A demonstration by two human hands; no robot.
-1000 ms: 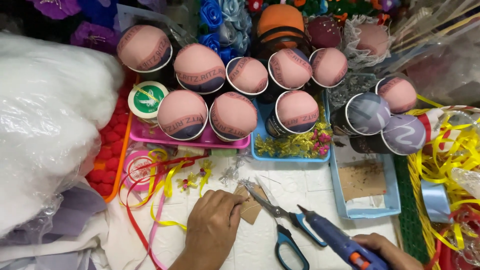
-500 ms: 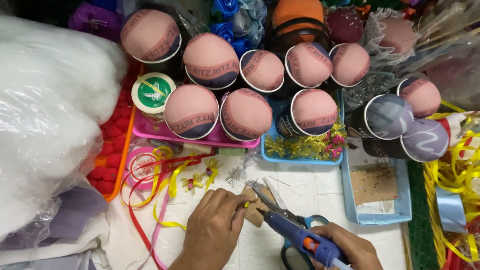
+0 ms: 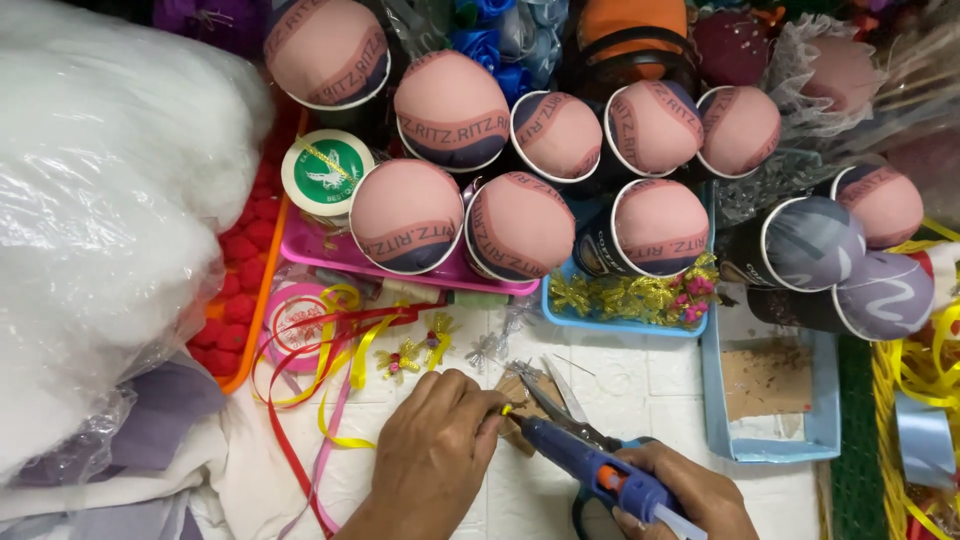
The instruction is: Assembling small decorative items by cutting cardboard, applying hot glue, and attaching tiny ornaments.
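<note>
blue glue gun [image 3: 590, 470] with an orange trigger — pink tray [image 3: 330, 255], light-blue tray [image 3: 560, 312], red and yellow ribbons [image 3: 330, 350].

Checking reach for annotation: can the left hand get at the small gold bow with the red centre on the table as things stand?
Probably yes. The left hand lies just below the gold bow, with only bare white table and loose ribbons between them. It is, however, pinching a small yellow piece at the glue gun tip.

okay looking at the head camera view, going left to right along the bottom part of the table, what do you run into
White stuffing bag → tangled red and yellow ribbons → left hand → brown card piece → blue glue gun in the right hand → light blue tray → yellow ribbon basket.
</note>
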